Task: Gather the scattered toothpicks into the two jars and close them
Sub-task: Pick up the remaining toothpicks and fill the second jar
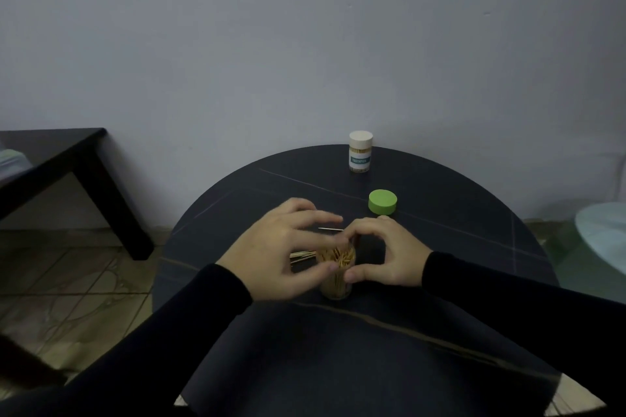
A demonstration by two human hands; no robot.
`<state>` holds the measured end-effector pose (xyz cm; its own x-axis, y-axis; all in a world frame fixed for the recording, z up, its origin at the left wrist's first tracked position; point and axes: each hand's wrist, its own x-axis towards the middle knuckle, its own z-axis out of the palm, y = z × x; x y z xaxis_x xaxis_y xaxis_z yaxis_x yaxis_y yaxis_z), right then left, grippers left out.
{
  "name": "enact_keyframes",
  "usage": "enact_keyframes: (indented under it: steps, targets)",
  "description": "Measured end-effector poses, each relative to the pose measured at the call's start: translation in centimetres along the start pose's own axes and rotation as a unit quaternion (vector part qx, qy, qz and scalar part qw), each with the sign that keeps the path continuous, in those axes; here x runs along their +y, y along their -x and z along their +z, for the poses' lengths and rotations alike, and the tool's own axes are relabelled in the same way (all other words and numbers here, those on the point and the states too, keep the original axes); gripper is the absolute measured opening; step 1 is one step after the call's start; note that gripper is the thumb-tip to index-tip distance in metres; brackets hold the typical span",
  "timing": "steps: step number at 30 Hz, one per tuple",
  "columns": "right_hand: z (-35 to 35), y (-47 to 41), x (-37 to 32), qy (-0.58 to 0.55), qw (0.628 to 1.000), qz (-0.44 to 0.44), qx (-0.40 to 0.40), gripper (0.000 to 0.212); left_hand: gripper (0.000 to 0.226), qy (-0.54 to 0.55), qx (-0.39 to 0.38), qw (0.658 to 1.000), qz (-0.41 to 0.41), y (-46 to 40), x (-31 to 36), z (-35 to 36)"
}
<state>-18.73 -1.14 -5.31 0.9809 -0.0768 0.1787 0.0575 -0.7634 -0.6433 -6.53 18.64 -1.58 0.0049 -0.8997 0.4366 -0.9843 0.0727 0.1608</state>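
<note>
roughly halfway by the look of it: far jar (361,152) capped at table's (457,240) back, open jar (336,276) gripped by right hand (382,256), left hand (288,247) pinching toothpicks into it, loose toothpicks (301,256) beside, green lid (382,202) off.

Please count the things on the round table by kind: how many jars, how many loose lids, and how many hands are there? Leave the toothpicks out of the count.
Jars: 2, the closed jar at the back and the open jar between the hands.
Loose lids: 1, the green lid.
Hands: 2, the left hand and the right hand.
Total: 5.
</note>
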Motion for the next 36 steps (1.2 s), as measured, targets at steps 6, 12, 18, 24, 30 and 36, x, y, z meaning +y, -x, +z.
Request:
enact_keyframes:
  steps: [6,12,18,24,30,36]
  targets:
    - [0.1,-0.1,0.1,-0.01,1.0,-0.005,0.002,0.047,0.027,0.016,0.005,1.0,-0.001,-0.1,0.2,0.0]
    - [0.3,-0.2,0.8,-0.022,1.0,-0.017,0.007,0.05,0.038,-0.005,-0.026,0.999,-0.03,-0.1,-0.1,0.3]
    - [0.4,0.2,0.7,0.002,0.999,-0.042,0.001,0.059,0.039,0.015,0.027,0.997,-0.07,-0.1,-0.4,-0.2]
    - [0.6,-1.9,0.2,0.176,0.981,0.036,0.066,0.035,0.063,-0.097,-0.189,0.926,-0.313,0.4,-2.5,-0.6]
    - [1.1,-3.5,0.3,0.272,0.959,0.075,-0.016,0.045,0.076,-0.071,-0.288,0.874,-0.384,1.7,-3.9,-0.5]
    - [2.2,-4.3,-0.3,0.233,0.971,0.022,-0.043,0.027,0.05,-0.025,-0.295,0.885,-0.361,2.2,-5.1,-0.6]
